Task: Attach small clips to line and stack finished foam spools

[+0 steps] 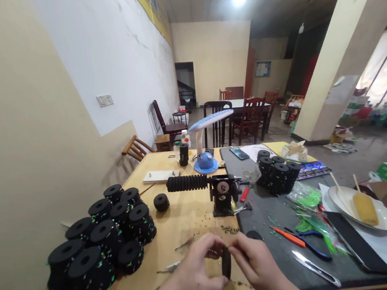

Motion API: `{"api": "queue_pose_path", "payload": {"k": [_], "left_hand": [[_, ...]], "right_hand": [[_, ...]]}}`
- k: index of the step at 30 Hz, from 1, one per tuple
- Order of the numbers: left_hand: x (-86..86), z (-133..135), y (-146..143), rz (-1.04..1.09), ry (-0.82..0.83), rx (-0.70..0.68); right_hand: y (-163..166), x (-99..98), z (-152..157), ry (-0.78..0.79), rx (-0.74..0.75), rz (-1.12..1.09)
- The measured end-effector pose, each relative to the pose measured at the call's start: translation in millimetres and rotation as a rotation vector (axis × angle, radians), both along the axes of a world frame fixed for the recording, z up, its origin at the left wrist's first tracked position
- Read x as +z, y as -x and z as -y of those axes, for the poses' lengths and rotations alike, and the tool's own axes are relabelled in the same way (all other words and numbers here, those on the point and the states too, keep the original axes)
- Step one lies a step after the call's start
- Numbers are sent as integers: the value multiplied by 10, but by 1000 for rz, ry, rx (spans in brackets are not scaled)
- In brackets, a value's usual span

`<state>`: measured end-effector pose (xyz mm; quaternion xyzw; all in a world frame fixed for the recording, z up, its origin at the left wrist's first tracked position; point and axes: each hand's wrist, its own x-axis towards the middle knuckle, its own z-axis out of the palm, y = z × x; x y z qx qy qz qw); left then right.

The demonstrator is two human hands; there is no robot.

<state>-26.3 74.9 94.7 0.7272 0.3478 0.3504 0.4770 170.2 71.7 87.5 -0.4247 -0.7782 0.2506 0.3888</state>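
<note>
A thin black foam disc (226,263) stands on edge between my hands, above the front of the wooden table. My left hand (198,267) grips it, thumb low on its side and fingers near its top. At the disc's upper rim my right hand (253,258) is closed in a pinch, with a tiny greenish bit at the fingertips, too small to name. Just beyond them lie small loose pieces (230,229) on the wood. Partly hidden behind my right hand is another black disc (254,236).
Stacked black foam rolls (87,264) with coloured bits crowd the left. A black clamp device (221,194) holding a ribbed roll stands mid-table, before a blue lamp (205,161). Rightward lie an orange tool (289,236), blue-handled pliers (314,246), scissors-like snips (316,267) and a plate (385,220).
</note>
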Motion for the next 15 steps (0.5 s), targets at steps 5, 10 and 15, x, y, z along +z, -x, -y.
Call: {"api": "queue_pose_path", "payload": {"k": [5,10,15], "left_hand": [[-98,22,-18,351,202,-66],[-161,-81,-45,329,172,140],[-51,-57,-18,-53,-39,94]], "right_hand": [[46,-284,-67,366,49,-248],[69,-282,205,346,127,-122],[-35,10,48,207,70,-114]]}}
